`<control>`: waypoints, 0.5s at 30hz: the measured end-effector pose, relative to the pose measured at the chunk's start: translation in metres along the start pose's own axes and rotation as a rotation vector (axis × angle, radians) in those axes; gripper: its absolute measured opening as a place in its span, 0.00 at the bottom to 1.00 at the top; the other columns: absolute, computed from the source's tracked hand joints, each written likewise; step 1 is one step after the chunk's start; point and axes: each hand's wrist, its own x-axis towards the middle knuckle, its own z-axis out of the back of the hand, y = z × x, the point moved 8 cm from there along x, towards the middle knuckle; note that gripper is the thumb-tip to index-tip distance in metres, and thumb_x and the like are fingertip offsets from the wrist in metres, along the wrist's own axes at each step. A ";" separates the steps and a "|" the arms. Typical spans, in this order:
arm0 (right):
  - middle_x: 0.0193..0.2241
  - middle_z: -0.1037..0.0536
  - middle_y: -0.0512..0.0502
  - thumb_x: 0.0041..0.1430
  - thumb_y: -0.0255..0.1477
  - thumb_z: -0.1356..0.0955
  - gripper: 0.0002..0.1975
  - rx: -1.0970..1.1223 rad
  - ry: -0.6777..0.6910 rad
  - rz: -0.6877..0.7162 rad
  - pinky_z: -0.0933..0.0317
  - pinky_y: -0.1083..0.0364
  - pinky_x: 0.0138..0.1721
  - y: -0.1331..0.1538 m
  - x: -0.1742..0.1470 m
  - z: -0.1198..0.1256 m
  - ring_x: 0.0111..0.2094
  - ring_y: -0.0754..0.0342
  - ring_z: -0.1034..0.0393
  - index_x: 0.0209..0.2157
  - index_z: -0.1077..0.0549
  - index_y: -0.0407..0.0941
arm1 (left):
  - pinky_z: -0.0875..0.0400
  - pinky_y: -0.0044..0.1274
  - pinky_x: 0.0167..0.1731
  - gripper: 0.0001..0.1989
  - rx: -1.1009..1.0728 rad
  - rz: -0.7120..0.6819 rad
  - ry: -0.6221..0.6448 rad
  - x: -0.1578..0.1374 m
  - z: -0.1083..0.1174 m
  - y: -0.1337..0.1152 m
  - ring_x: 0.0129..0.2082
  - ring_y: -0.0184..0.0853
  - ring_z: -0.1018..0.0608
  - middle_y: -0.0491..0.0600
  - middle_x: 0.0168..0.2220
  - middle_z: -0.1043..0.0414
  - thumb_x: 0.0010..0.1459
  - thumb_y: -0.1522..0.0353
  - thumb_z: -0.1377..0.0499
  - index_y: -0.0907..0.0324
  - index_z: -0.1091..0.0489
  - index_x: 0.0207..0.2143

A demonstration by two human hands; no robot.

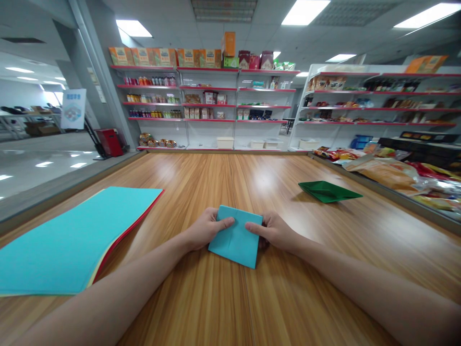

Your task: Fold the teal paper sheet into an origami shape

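A light-blue piece of folded paper (236, 242), roughly square with faint creases, is held between both hands over the middle of the wooden table (223, 298). My left hand (208, 228) grips its left edge, thumb lying on the front face and fingers behind. On the opposite edge my right hand (274, 230) is closed the same way, thumb on the front. The fingers behind the paper are mostly hidden. To the right, beyond my right hand, sits a dark green folded paper shape (329, 191) with raised, pointed ends.
A stack of coloured paper sheets (82, 230), light blue on top with yellow and red beneath, lies at the left. Packaged goods (392, 173) are heaped past the table's right edge. Stocked shelves (209, 103) stand behind the far edge.
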 end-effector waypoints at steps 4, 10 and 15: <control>0.15 0.37 0.53 0.55 0.47 0.35 0.25 0.051 0.014 0.051 0.49 0.62 0.17 0.001 0.000 -0.001 0.17 0.63 0.44 0.18 0.37 0.41 | 0.30 0.26 0.32 0.18 0.004 0.016 0.061 0.000 -0.005 0.000 0.30 0.36 0.23 0.54 0.33 0.23 0.50 0.59 0.36 0.65 0.25 0.36; 0.13 0.35 0.50 0.54 0.50 0.36 0.27 0.004 0.001 -0.025 0.48 0.61 0.15 -0.003 0.000 0.000 0.15 0.61 0.40 0.17 0.36 0.40 | 0.29 0.29 0.38 0.17 0.050 0.026 0.128 -0.004 -0.013 -0.008 0.35 0.39 0.22 0.55 0.36 0.23 0.49 0.63 0.35 0.64 0.25 0.40; 0.14 0.38 0.53 0.53 0.47 0.34 0.25 -0.033 -0.003 0.025 0.50 0.61 0.17 0.001 0.001 0.001 0.16 0.62 0.44 0.17 0.37 0.41 | 0.28 0.28 0.36 0.15 0.033 0.018 0.091 -0.004 -0.011 -0.009 0.33 0.38 0.21 0.55 0.36 0.22 0.48 0.64 0.34 0.64 0.24 0.38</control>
